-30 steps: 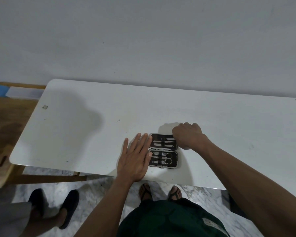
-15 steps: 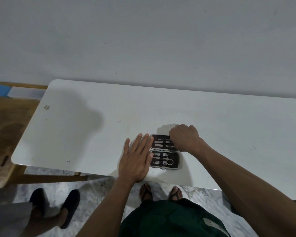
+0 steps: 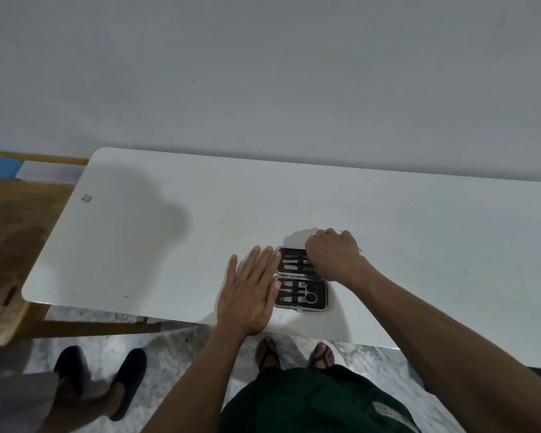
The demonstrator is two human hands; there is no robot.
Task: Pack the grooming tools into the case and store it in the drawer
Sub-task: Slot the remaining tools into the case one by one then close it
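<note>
A small dark grooming case [image 3: 322, 303] lies open on the white table [image 3: 169, 245], near the front edge. Its near half holds scissors [image 3: 310, 292] and other metal tools under a strap. The far half [image 3: 289, 260] holds several slim tools. My left hand [image 3: 250, 295] lies flat on the table with fingers apart, fingertips touching the case's left edge. My right hand [image 3: 333, 256] is closed over the right side of the far half and hides it. A thin metal tool [image 3: 359, 249] pokes out from that fist.
A wooden piece of furniture [image 3: 10, 232] stands left of the table. Another person's feet in dark slippers [image 3: 128, 379] are on the marble floor at the lower left. My own sandalled feet [image 3: 267, 354] show under the table's front edge. A grey wall backs the table.
My right hand has slid left from beside the case onto the far half's right side. My left hand has stayed flat at the case's left edge.
</note>
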